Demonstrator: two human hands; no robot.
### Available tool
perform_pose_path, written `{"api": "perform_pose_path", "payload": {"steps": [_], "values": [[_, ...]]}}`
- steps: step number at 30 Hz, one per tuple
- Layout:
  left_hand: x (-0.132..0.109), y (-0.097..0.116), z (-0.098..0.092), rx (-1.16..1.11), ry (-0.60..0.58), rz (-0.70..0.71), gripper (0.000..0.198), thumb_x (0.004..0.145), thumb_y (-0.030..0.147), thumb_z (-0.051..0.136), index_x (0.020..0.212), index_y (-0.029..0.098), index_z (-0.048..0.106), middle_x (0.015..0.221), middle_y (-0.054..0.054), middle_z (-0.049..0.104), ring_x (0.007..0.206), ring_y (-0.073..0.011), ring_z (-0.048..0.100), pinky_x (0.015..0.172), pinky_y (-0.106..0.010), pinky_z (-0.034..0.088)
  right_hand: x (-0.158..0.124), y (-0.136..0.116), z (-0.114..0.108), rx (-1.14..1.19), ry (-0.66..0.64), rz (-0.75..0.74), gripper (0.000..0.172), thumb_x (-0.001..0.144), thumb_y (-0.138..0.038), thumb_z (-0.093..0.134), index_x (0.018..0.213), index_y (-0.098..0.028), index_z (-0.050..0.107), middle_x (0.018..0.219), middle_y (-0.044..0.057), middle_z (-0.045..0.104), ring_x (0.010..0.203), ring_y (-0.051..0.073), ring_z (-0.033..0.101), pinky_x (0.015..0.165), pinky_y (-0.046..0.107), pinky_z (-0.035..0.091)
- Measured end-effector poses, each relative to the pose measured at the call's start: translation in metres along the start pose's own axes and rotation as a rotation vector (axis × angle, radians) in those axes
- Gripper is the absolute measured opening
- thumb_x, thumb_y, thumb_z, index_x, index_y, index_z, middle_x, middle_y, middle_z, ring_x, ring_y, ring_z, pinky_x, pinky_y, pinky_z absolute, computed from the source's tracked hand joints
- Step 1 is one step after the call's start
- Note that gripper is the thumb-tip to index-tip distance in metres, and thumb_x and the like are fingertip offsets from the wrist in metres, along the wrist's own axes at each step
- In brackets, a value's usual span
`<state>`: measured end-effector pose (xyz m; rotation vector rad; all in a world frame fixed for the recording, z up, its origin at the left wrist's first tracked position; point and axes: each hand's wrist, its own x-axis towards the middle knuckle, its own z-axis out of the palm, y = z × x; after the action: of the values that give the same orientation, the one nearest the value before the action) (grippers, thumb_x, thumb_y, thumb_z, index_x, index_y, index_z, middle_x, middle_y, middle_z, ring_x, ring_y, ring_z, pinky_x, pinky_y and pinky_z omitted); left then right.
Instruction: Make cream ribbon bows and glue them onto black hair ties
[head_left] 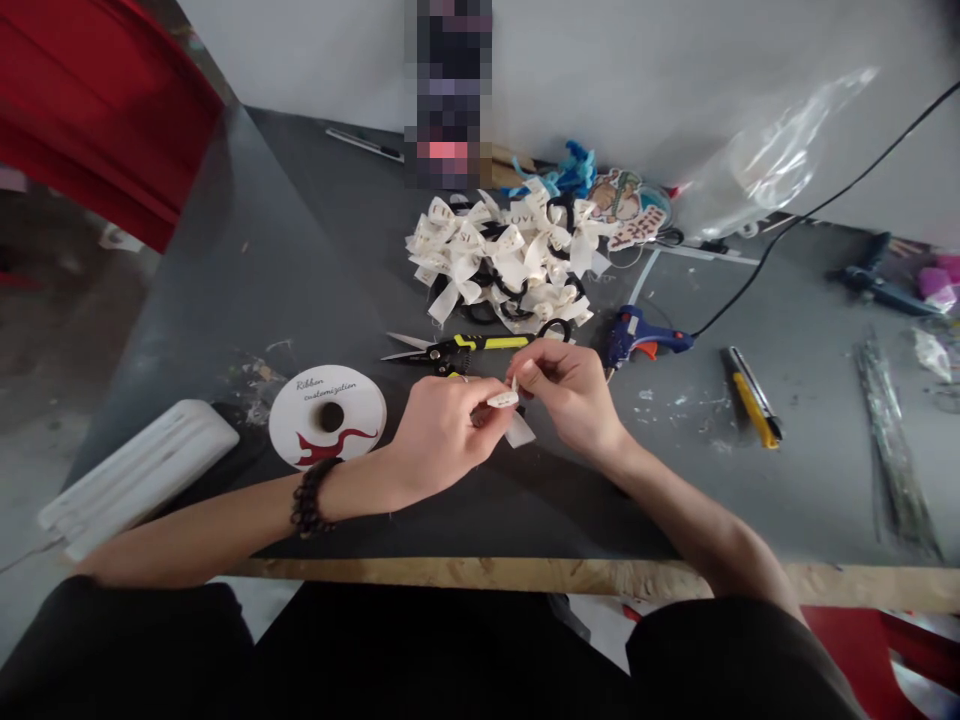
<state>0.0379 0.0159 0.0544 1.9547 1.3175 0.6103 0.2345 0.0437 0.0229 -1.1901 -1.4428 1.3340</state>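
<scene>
My left hand (450, 422) pinches a short piece of white ribbon (519, 428) between thumb and fingers, with one end hanging below. Closed on the same ribbon from the other side is my right hand (562, 390); its fingertips meet the folded part. Just beyond both hands lie black and yellow scissors (480, 343), blades apart and pointing left. Behind them is a heap of white ribbon bows (510, 245) with black hair ties among them. A ribbon spool (328, 415) with printed lettering lies flat left of my left hand.
Right of my hands sit a blue glue gun (637, 335) with a black cord and a yellow utility knife (754, 400). A white box-shaped device (142, 475) is at the left edge. Thin wires (892, 440) and a plastic bag (765, 170) are on the right.
</scene>
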Motion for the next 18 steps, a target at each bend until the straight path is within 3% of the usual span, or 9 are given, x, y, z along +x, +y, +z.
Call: {"api": "perform_pose_path", "payload": {"steps": [4,10,13,15,18], "values": [[0.004,0.002,-0.001,-0.287,-0.079,-0.144,0.040,0.103,0.041,0.060,0.071,0.018,0.070,0.065,0.002,0.067,0.061,-0.0119,0.055,0.060,-0.028,0.036,-0.004,0.003,0.006,0.051,0.083,0.051,0.034,0.091,-0.056,0.081,0.080,-0.023,0.076,0.075,0.001,0.071,0.062,0.015,0.060,0.057,0.030,0.052],[0.014,-0.004,-0.009,-0.361,-0.150,-0.176,0.038,0.100,0.041,0.065,0.070,0.019,0.071,0.062,0.002,0.065,0.058,-0.0120,0.053,0.058,-0.027,0.035,0.000,-0.005,0.001,0.102,0.099,0.086,0.034,0.089,-0.056,0.083,0.081,-0.024,0.076,0.071,0.001,0.069,0.060,0.014,0.060,0.056,0.030,0.053],[0.026,-0.016,-0.017,-0.330,-0.170,-0.176,0.022,0.092,0.041,0.075,0.088,0.020,0.080,0.081,-0.001,0.077,0.068,-0.0155,0.064,0.061,-0.027,0.040,0.005,-0.013,-0.009,0.037,0.175,0.008,0.030,0.091,-0.055,0.083,0.094,-0.025,0.080,0.080,0.003,0.076,0.067,0.017,0.068,0.063,0.033,0.060],[0.032,-0.026,-0.021,-0.308,-0.237,-0.216,0.024,0.089,0.043,0.078,0.092,0.020,0.082,0.077,-0.002,0.076,0.064,-0.0157,0.063,0.059,-0.028,0.038,0.005,-0.016,-0.013,-0.004,0.228,-0.046,0.031,0.096,-0.056,0.078,0.106,-0.027,0.081,0.091,0.004,0.080,0.076,0.019,0.074,0.071,0.035,0.064],[0.037,-0.038,-0.022,-0.448,-0.348,-0.244,0.026,0.085,0.044,0.083,0.096,0.020,0.082,0.079,-0.004,0.078,0.069,-0.0180,0.068,0.061,-0.029,0.044,0.002,-0.016,-0.012,-0.052,0.148,-0.030,0.038,0.094,-0.054,0.080,0.119,-0.027,0.079,0.106,0.006,0.083,0.090,0.022,0.079,0.081,0.038,0.067]]}}
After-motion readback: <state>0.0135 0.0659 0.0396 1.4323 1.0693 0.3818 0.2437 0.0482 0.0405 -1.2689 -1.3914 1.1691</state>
